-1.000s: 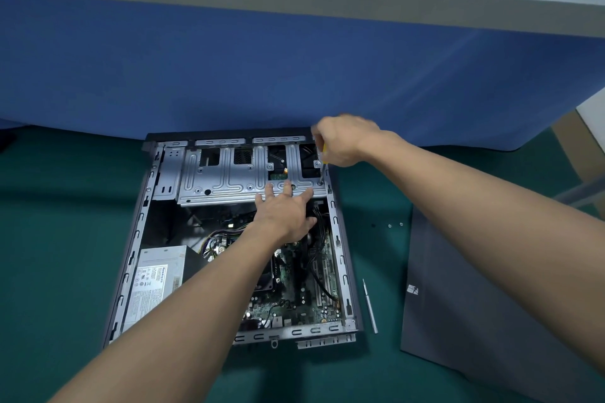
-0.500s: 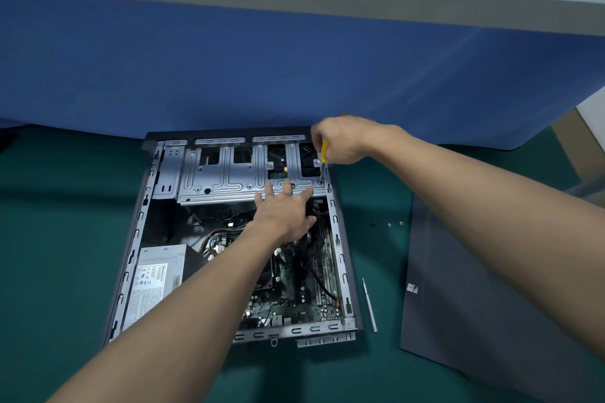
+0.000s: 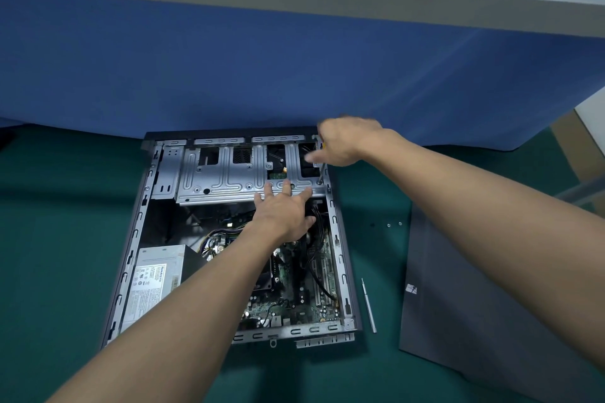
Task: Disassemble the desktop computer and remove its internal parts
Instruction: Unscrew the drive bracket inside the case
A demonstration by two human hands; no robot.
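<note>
The opened computer case point(image 3: 337, 216) lies flat on the green mat with its side off. A silver drive cage point(image 3: 226, 180) spans its far end. My left hand point(image 3: 283, 211) rests with spread, straight fingers on the cage's near edge. My right hand point(image 3: 343, 144) grips a yellow-handled screwdriver point(image 3: 322, 167), whose shaft points down to a screw at the cage's right corner. Most of the handle is hidden in the fist. The power supply point(image 3: 154, 275) sits at the near left, and the motherboard point(image 3: 294, 288) is exposed at the near right.
The removed dark side panel point(image 3: 474, 304) lies to the right of the case. A thin silver tool point(image 3: 369, 304) lies between them. Three small screws point(image 3: 388, 225) sit on the green mat point(image 3: 65, 239). A blue partition point(image 3: 294, 69) stands directly behind the case.
My right hand has shifted slightly on the screwdriver and looks blurred from motion; the tip stays at the same corner screw. My left hand stays on the drive cage.
</note>
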